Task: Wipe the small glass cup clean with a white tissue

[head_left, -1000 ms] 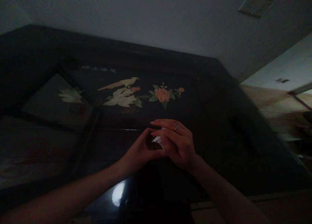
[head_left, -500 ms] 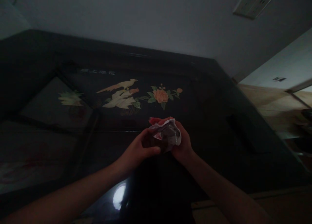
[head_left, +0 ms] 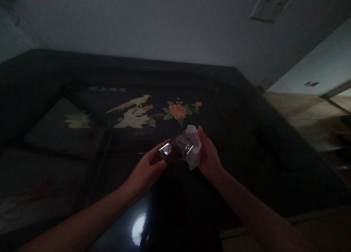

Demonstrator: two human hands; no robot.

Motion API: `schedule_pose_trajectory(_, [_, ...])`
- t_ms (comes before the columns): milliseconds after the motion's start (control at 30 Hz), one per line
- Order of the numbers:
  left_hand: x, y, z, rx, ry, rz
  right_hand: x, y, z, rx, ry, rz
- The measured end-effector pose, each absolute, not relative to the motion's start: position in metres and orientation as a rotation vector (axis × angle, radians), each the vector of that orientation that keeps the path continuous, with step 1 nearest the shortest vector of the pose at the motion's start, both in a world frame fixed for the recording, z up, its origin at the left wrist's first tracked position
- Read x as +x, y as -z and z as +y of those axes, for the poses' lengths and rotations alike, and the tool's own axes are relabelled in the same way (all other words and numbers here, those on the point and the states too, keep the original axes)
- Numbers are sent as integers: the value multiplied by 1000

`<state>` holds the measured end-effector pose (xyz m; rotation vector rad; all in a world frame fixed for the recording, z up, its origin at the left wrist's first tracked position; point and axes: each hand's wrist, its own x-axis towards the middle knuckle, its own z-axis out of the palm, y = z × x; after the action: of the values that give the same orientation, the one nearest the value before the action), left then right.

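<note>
My left hand (head_left: 149, 169) is closed around the left end of a dark, shiny, see-through-looking object (head_left: 175, 149); the dim light hides its exact kind. My right hand (head_left: 210, 153) grips a crumpled white tissue (head_left: 194, 147), cupped against the object's right end. Bright glints show on the glossy surface between the hands. Both hands are held above a dark glossy table (head_left: 233, 193), and the fingers beneath the object are hidden.
The tabletop bears an inlaid bird (head_left: 134, 109) and a flower (head_left: 177, 112). Behind it stands a pale wall with a socket plate (head_left: 271, 6). Tiled floor (head_left: 290, 105) lies off to the right. The room is dim.
The tissue, earlier wrapped around the object, now sits only at its right end, baring the shiny surface. My left hand has shifted left with the object. The view has tilted slightly.
</note>
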<state>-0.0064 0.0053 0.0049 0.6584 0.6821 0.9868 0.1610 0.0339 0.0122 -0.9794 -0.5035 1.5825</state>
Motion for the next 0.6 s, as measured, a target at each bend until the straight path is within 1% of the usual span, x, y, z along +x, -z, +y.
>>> schedule_pose_trajectory(233, [-9, -10, 11, 719, -998, 755, 153, -19, 25, -991, -1531, -662])
schedule_pose_trajectory(367, [-10, -10, 12, 686, -1056, 830, 151, -18, 25, -981, -1515, -647])
schedule_pose_trajectory(600, [-8, -21, 9, 632, -1066, 904, 143, -21, 19, -1007, -1391, -622])
